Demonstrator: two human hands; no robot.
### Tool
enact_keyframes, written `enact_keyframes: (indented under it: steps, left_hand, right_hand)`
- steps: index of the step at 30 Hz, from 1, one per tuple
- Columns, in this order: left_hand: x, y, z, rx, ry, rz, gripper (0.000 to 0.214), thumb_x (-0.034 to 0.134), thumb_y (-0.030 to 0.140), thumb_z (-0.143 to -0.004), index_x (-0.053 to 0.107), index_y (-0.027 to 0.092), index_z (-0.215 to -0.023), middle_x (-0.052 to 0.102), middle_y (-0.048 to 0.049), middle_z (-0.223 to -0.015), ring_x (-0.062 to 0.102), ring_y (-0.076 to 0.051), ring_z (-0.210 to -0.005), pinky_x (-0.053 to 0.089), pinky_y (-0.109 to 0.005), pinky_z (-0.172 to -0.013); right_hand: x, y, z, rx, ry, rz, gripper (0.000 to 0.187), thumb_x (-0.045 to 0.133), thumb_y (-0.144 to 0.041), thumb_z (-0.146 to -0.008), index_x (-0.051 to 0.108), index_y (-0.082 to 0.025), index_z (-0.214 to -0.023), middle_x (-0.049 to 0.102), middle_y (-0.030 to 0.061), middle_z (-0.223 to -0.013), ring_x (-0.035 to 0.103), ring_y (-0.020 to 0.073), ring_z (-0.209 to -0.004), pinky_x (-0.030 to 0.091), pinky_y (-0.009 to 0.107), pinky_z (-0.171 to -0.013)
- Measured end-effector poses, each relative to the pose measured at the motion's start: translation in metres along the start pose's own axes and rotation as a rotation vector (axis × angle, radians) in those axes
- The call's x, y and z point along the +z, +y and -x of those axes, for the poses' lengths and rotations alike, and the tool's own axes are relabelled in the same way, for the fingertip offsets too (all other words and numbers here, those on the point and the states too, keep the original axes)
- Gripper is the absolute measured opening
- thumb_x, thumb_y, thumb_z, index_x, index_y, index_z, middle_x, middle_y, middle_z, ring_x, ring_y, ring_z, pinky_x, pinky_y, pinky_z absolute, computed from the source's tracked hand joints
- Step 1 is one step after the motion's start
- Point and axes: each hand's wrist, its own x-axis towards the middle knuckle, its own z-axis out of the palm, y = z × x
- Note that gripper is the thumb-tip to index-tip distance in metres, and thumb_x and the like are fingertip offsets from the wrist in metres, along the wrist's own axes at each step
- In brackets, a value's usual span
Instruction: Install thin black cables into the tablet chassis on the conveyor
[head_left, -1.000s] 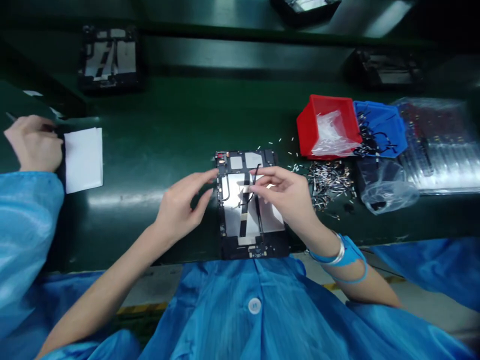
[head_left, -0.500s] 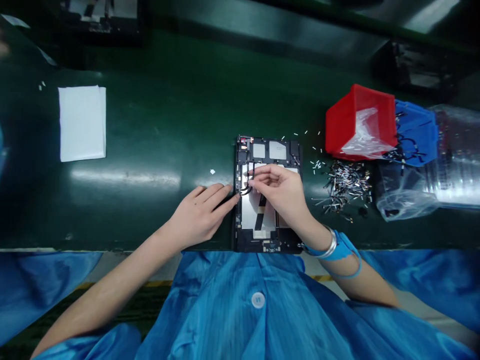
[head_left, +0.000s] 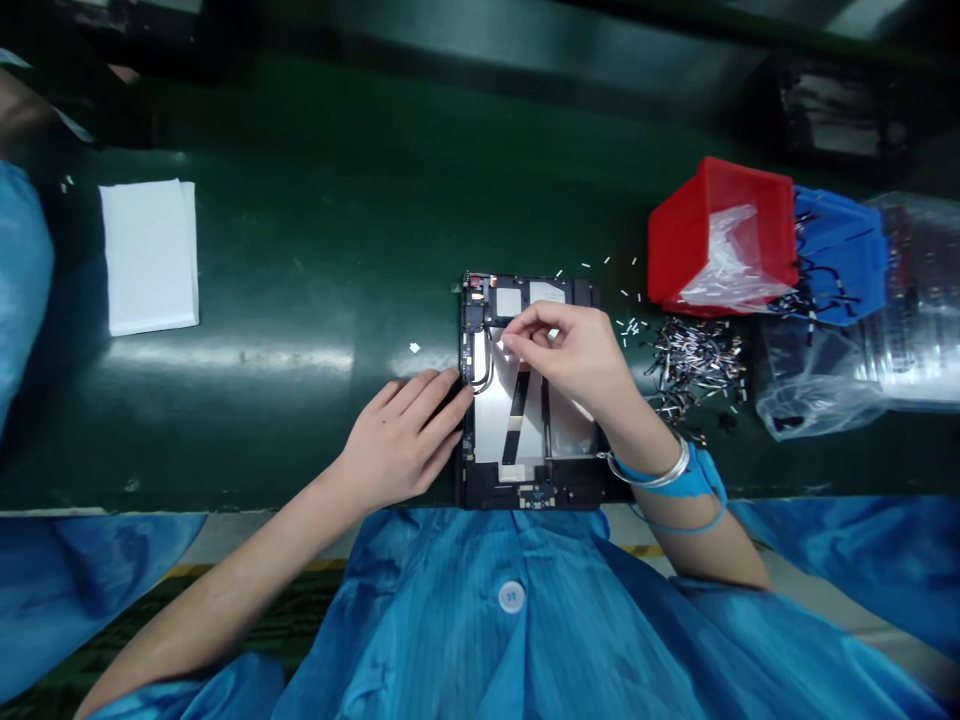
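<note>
An opened tablet chassis (head_left: 517, 470) lies on the green belt in front of me, showing silver shields and black ribbon strips. My left hand (head_left: 401, 440) rests flat beside its left edge, fingers stretched out and fingertips touching the frame. My right hand (head_left: 574, 350) hovers over the upper part of the chassis, thumb and forefinger pinched on a thin black cable (head_left: 486, 375) that curves down along the left side of the board. A blue wrist strap and a metal bangle sit on my right wrist.
A red bin (head_left: 720, 235) with clear bags and a blue bin (head_left: 840, 255) of black cables stand at right, with a pile of small parts (head_left: 694, 360) and plastic bags (head_left: 817, 390) nearby. A white sheet (head_left: 150, 255) lies at left. A co-worker's blue sleeve (head_left: 22, 270) shows far left.
My left hand went from raised at the chassis to lying flat against its left edge. My right hand shifted up the board, laying the cable along the left side. The view shifted left.
</note>
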Motion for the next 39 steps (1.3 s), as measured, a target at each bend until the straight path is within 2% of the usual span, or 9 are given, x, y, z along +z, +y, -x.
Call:
enact_keyframes:
  steps: [6,11,15,20,24,27,33,36,39]
  left_hand:
    - [0.002,-0.002,0.002,0.003,-0.093,-0.037,0.044,0.040,0.038,-0.097,0.056,0.017,-0.132,0.052,-0.0178,-0.140,0.054,-0.032,-0.120,0.046,-0.039,-0.084]
    - [0.004,-0.001,0.003,0.008,-0.089,-0.067,0.044,0.040,0.038,-0.098,0.055,0.017,-0.134,0.052,-0.0186,-0.139,0.056,-0.032,-0.119,0.045,-0.039,-0.085]
    - [0.004,-0.001,0.002,0.024,-0.076,-0.096,0.043,0.041,0.038,-0.098,0.056,0.016,-0.132,0.054,-0.0190,-0.137,0.057,-0.031,-0.117,0.045,-0.038,-0.083]
    - [0.004,0.000,0.001,0.022,-0.085,-0.105,0.043,0.040,0.037,-0.098,0.057,0.016,-0.131,0.055,-0.0190,-0.136,0.057,-0.032,-0.117,0.045,-0.038,-0.082]
    - [0.005,0.000,0.001,0.026,-0.087,-0.104,0.044,0.041,0.038,-0.098,0.056,0.016,-0.132,0.054,-0.0194,-0.136,0.057,-0.032,-0.118,0.045,-0.039,-0.083]
    - [0.006,0.000,0.003,0.001,-0.099,-0.085,0.045,0.041,0.040,-0.097,0.054,0.018,-0.135,0.053,-0.0175,-0.139,0.055,-0.032,-0.120,0.045,-0.039,-0.085]
    - [0.006,0.001,0.003,-0.009,-0.094,-0.066,0.045,0.042,0.042,-0.097,0.054,0.019,-0.134,0.054,-0.0172,-0.138,0.055,-0.032,-0.121,0.045,-0.038,-0.086]
    - [0.004,0.001,0.001,0.026,-0.091,-0.077,0.048,0.041,0.043,-0.097,0.054,0.015,-0.134,0.052,-0.0191,-0.139,0.053,-0.032,-0.124,0.045,-0.038,-0.087]
    - [0.003,0.000,-0.004,0.029,-0.107,-0.051,0.054,0.039,0.047,-0.097,0.048,0.015,-0.140,0.047,-0.0176,-0.144,0.047,-0.033,-0.131,0.041,-0.041,-0.097]
  right_hand:
    - [-0.003,0.014,0.007,-0.096,0.001,0.019,0.008,0.064,-0.022,-0.079,0.069,-0.019,-0.075,0.058,-0.0031,-0.061,0.045,0.0090,-0.055,0.037,0.027,-0.058]
    - [0.000,0.027,0.023,-0.386,0.048,0.146,0.015,0.058,-0.022,-0.087,0.072,-0.023,-0.082,0.066,0.0013,-0.076,0.055,0.0133,-0.069,0.043,0.029,-0.064]
    - [0.004,0.036,0.030,-0.574,0.121,0.283,0.018,0.055,-0.020,-0.089,0.073,-0.023,-0.089,0.067,0.0034,-0.081,0.055,0.0143,-0.072,0.045,0.030,-0.064]
    - [0.004,0.038,0.032,-0.679,0.092,0.518,0.019,0.053,-0.020,-0.091,0.072,-0.026,-0.093,0.066,0.0028,-0.081,0.051,0.0142,-0.072,0.043,0.027,-0.059]
    - [0.004,0.039,0.032,-0.754,0.117,0.634,0.022,0.050,-0.019,-0.092,0.070,-0.024,-0.101,0.065,0.0036,-0.081,0.049,0.0154,-0.074,0.042,0.027,-0.058]
    - [0.004,0.040,0.032,-0.770,0.095,0.666,0.025,0.048,-0.018,-0.093,0.069,-0.025,-0.105,0.063,0.0038,-0.081,0.049,0.0158,-0.076,0.042,0.028,-0.059]
    - [0.003,0.042,0.030,-0.711,0.024,0.614,0.028,0.046,-0.018,-0.094,0.068,-0.027,-0.108,0.061,0.0035,-0.082,0.048,0.0164,-0.078,0.041,0.029,-0.061]
    - [0.000,0.043,0.028,-0.700,0.009,0.542,0.024,0.049,-0.022,-0.093,0.069,-0.027,-0.105,0.061,0.0036,-0.082,0.048,0.0166,-0.077,0.041,0.029,-0.062]
    - [-0.005,0.039,0.020,-0.640,-0.003,0.390,0.023,0.051,-0.027,-0.093,0.070,-0.029,-0.106,0.062,0.0033,-0.085,0.052,0.0167,-0.079,0.045,0.031,-0.066]
